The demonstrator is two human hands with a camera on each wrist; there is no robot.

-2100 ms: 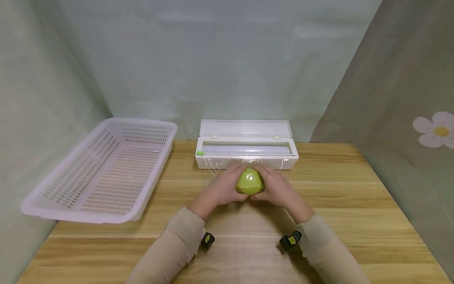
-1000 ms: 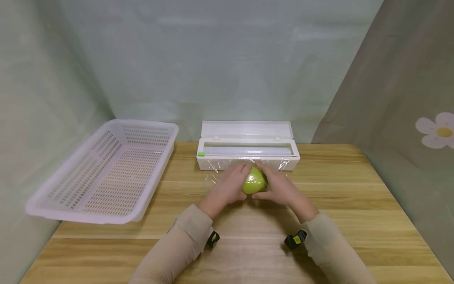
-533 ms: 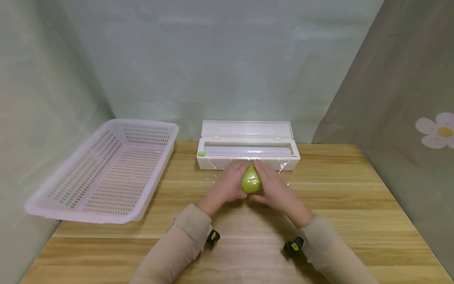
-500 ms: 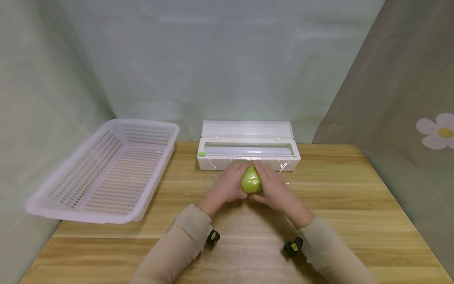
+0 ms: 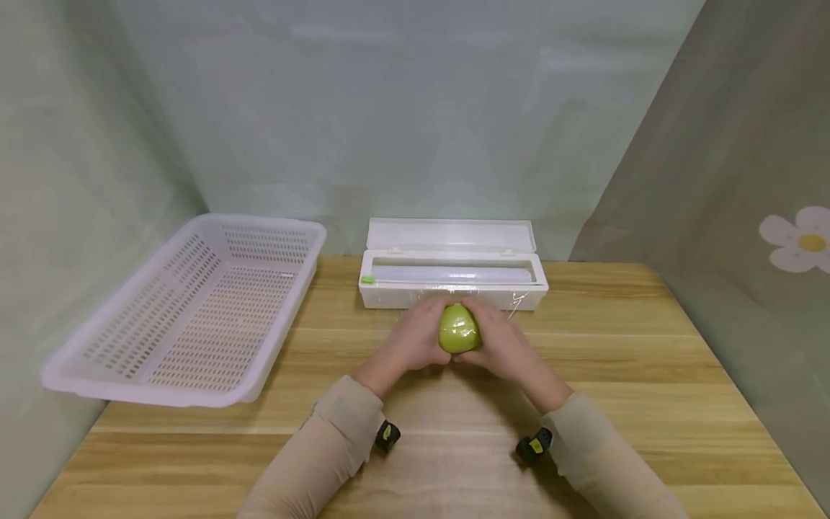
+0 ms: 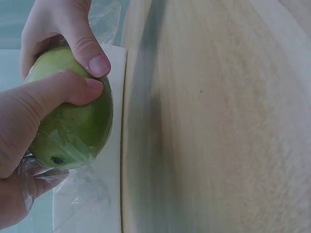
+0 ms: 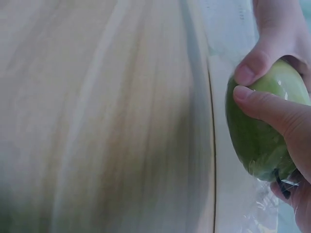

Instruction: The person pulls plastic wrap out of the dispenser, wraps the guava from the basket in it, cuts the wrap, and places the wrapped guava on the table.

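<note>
A green pear (image 5: 458, 329) is held in front of the white cling film box (image 5: 382, 298), above the tabletop. My left hand (image 5: 420, 336) grips its left side and my right hand (image 5: 501, 342) its right side. In the left wrist view, both thumbs press on the pear (image 6: 73, 124) near each other, and crumpled clear cling film (image 6: 85, 196) bunches at its dark-spotted end. The right wrist view shows the pear's stem (image 7: 282, 185) with film around it. Fingers behind the fruit are partly hidden. The box's lid (image 5: 449, 235) stands raised, with the film roll (image 5: 454, 274) inside.
A white perforated plastic basket (image 5: 259, 375) stands on the left of the wooden table (image 5: 648, 404). A green slider (image 5: 367, 280) sits at the box's front left corner. Grey-green curtain walls (image 5: 415, 108) enclose the back and sides.
The pear moved slightly right, then back left, turning a little between my hands. My right hand's fingers shifted their hold on it. The box and basket have not moved.
</note>
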